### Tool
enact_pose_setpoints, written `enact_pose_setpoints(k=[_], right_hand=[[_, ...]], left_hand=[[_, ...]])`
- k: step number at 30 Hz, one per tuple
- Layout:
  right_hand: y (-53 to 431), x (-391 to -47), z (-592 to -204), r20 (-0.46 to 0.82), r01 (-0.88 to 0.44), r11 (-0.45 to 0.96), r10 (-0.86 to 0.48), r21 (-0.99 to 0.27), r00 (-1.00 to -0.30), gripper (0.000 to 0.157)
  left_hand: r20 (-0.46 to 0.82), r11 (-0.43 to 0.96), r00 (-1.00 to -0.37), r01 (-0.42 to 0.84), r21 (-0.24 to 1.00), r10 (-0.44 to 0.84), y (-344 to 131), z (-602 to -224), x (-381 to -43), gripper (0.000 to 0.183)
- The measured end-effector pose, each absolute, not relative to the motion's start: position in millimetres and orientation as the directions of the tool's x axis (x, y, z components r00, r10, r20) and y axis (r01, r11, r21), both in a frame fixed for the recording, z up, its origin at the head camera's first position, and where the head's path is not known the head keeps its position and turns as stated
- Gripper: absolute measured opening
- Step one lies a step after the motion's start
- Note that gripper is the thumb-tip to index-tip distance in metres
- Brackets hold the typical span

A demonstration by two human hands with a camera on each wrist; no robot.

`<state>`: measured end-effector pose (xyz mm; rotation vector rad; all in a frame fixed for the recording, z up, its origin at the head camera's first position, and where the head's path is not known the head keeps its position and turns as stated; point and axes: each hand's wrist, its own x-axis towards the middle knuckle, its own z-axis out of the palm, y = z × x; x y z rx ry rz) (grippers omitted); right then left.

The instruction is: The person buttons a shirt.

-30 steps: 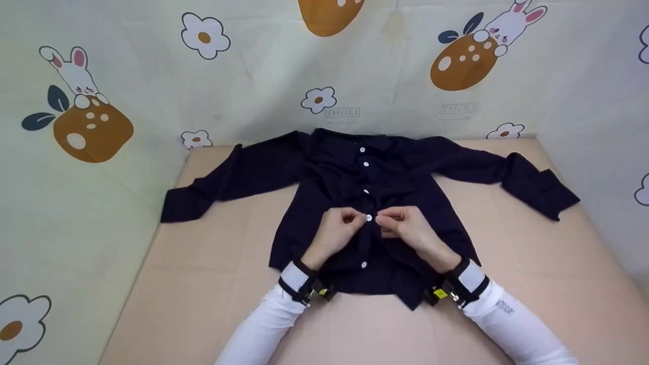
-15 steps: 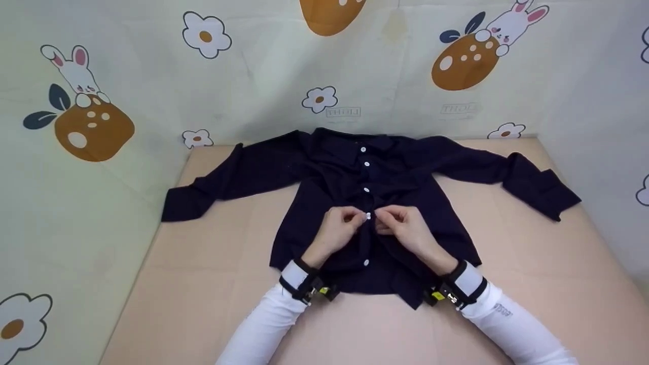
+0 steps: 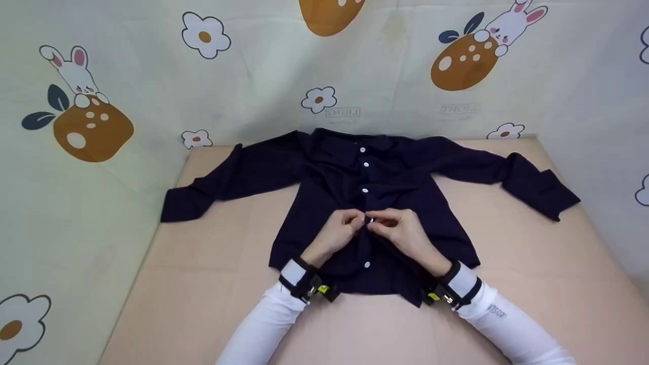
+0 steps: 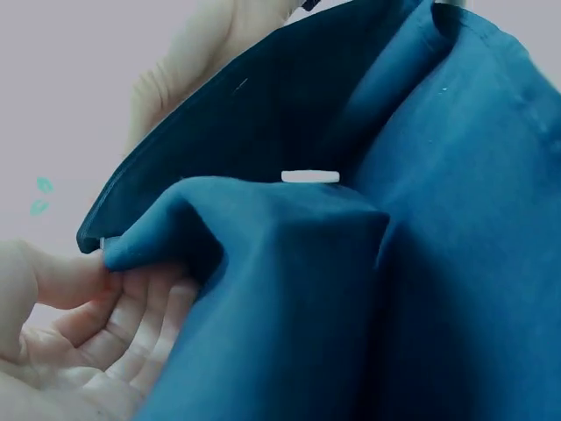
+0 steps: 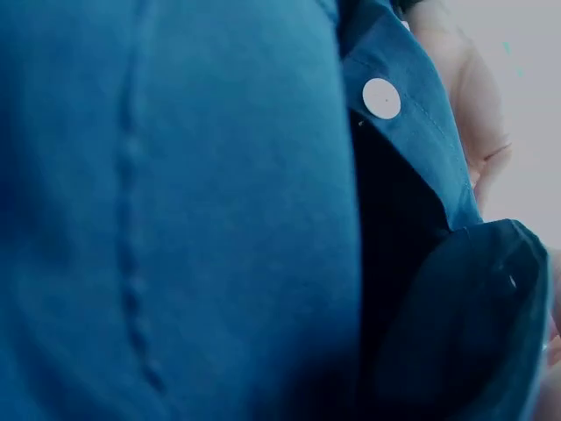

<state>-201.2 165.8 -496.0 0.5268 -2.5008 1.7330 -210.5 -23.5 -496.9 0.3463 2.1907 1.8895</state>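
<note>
A dark navy shirt [image 3: 324, 182] lies spread on the table, collar at the far side, with white buttons down its front. My left hand [image 3: 337, 230] pinches the front edge between thumb and fingers; the left wrist view shows the fold of cloth [image 4: 166, 237] in its grip. Opposite it, my right hand [image 3: 403, 230] pinches the other front edge, fingertips close to those of the left. A white button [image 3: 371, 220] peeks out at the right fingertips, mostly covered. In the right wrist view another button [image 5: 381, 98] sits on the raised placket, and a buttonhole slit shows in the lower flap [image 5: 500, 289].
Both sleeves stretch outward, the left cuff [image 3: 180, 205] and right cuff [image 3: 557, 195] lying on the peach table cover [image 3: 213, 284]. A patterned cloth wall [image 3: 263, 76] with rabbits and flowers stands behind and on both sides.
My right hand has shifted slightly left, bringing its fingertips up to the left hand's. The button between the hands, plainly visible before, is now mostly covered by fingers.
</note>
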Motion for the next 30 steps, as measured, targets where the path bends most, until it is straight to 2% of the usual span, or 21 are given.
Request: enact_pose_setpoints(k=[9, 15, 18, 22, 26, 30], right_hand=[[164, -198, -495, 0.358, -0.426, 0.383, -0.239, -0.82, -0.903, 0.022], [166, -201, -495, 0.322, -0.421, 0.374, -0.299, -0.826, -0.898, 0.026], [169, -204, -492, 0.224, -0.329, 0.305, -0.332, -0.893, -0.916, 0.03], [176, -210, -485, 0.056, -0.109, 0.15, -0.318, -0.983, -0.946, 0.027], [181, -214, -482, -0.105, 0.095, 0.045, -0.304, -0.994, -0.947, 0.026], [182, -217, -486, -0.204, 0.212, 0.014, -0.331, -0.977, -0.921, 0.024]], left_hand=[[-0.025, 0.152, -0.926, 0.035, 0.988, 0.378, -30, -494, -213, 0.023], [0.02, 0.211, -0.935, 0.101, 0.972, 0.355, -30, -493, -213, 0.023], [0.038, 0.231, -0.946, 0.117, 0.966, 0.321, -30, -492, -213, 0.022], [0.06, 0.27, -0.96, 0.136, 0.953, 0.272, -29, -489, -212, 0.021], [0.107, 0.322, -0.965, 0.183, 0.929, 0.241, -28, -488, -211, 0.021], [0.165, 0.385, -0.962, 0.239, 0.891, 0.217, -25, -488, -209, 0.02]])
